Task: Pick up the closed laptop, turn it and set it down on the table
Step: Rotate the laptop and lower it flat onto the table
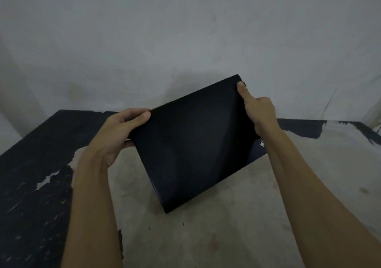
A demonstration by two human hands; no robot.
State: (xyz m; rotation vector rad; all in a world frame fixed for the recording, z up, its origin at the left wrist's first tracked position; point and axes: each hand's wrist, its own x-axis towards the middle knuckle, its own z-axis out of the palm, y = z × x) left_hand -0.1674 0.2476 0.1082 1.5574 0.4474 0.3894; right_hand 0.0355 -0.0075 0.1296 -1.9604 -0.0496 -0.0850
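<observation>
The closed black laptop is held in the air above the table, tilted, with its lid facing me and one corner pointing down near the tabletop. My left hand grips its left edge, thumb on the lid. My right hand grips the upper right edge, thumb near the top corner. A small white logo shows by my right wrist.
The tabletop is worn, with black coating peeled off to pale bare patches across the middle and right; the left side stays black. A stained grey wall rises right behind the table's far edge.
</observation>
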